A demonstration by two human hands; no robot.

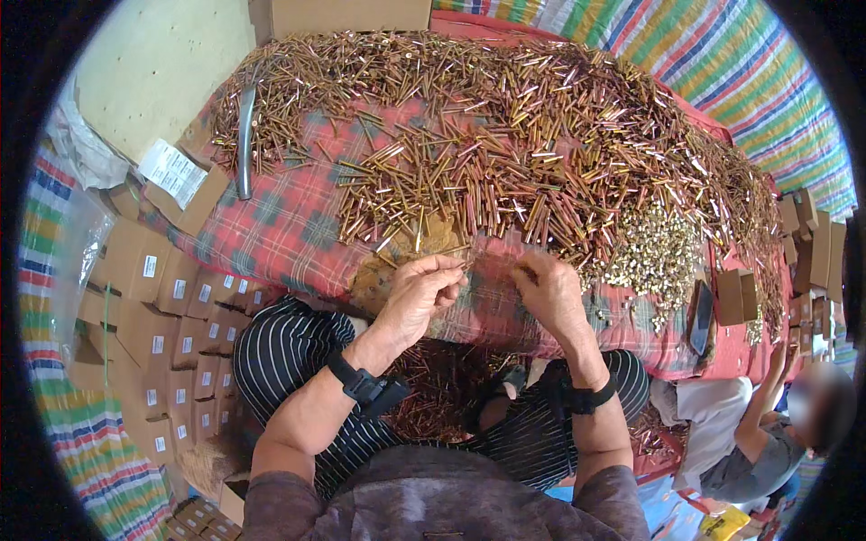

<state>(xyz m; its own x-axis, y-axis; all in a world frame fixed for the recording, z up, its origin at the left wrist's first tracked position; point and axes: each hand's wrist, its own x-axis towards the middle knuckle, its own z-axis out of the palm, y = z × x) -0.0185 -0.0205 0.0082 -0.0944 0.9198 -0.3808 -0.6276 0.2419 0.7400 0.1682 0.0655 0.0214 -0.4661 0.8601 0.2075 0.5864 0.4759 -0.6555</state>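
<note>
My left hand hovers at the near edge of a plaid-covered work surface, thumb and forefinger pinched together. A small dark bit shows at its fingertips, too small to name. To its right my right hand is closed with fingers curled down; whatever it holds is hidden. The two hands are apart. Just beyond them lies a large heap of thin copper- and brass-coloured metal rods. Small brass-coloured nut-like pieces form a pile right of my right hand.
Labelled brown cardboard boxes are stacked at the left. A curved grey metal bar lies on the far left of the cloth. At the right are a small open carton, a dark scoop-like tray and another person.
</note>
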